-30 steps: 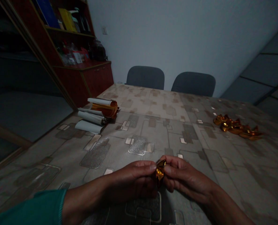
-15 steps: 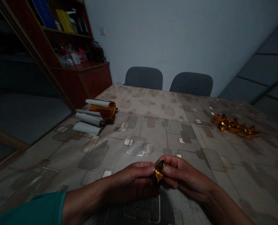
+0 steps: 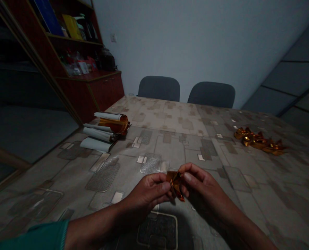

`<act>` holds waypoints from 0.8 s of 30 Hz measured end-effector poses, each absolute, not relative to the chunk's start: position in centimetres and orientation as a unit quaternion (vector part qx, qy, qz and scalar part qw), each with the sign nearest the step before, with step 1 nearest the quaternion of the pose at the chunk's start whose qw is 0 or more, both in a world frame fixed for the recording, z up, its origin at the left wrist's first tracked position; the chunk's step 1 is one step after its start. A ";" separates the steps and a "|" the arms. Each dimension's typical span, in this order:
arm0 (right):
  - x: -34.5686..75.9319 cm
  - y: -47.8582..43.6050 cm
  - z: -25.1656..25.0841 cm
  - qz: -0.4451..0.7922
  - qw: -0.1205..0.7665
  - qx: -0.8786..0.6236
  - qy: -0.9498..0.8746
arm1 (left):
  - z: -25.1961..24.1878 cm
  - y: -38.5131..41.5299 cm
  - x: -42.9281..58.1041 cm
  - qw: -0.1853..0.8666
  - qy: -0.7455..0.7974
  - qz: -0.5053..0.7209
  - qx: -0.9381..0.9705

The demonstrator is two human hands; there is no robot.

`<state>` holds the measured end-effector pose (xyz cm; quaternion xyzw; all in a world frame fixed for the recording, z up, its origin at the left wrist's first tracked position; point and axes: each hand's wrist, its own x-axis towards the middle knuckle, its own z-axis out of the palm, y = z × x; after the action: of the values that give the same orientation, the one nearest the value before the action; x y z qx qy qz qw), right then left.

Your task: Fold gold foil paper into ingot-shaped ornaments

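A small folded piece of gold foil paper (image 3: 175,187) is held between both hands above the near part of the table. My left hand (image 3: 154,190) pinches its left side with thumb and fingers. On the other side, my right hand (image 3: 199,180) grips the foil's upper right edge between thumb and forefinger. Several folded gold foil pieces (image 3: 258,140) lie in a cluster on the right of the table. At the left rests a stack of curled gold foil sheets (image 3: 98,144) with pale grey backs.
A patterned tablecloth (image 3: 185,146) covers the table. Two grey chairs (image 3: 159,88) stand at its far side against the wall. On the left is a red-brown cabinet (image 3: 107,86) with shelves holding bags and a dark jar (image 3: 107,59).
The foil piece has been turned in my fingers and now shows a flat upper flap and a lower point. Both hands have shifted slightly upward and changed their grip.
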<state>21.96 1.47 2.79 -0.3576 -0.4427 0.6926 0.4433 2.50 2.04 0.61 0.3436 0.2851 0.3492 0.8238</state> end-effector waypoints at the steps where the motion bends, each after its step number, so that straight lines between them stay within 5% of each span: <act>1: 21.9 1.3 3.0 0.688 0.448 -0.352 -0.450 | 0.7 2.1 2.5 0.826 0.282 0.347 0.343; 11: 21.4 0.8 3.8 0.624 0.453 -0.378 -0.512 | 1.0 2.4 2.5 0.894 0.221 0.307 0.239; 24: 21.4 0.6 4.1 0.654 0.451 -0.347 -0.499 | 1.1 2.4 2.3 0.881 0.181 0.281 0.336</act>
<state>21.42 0.64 4.05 -0.3471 -0.4987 0.6539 0.4509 2.29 2.43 1.07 0.3357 0.1810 0.2806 0.8808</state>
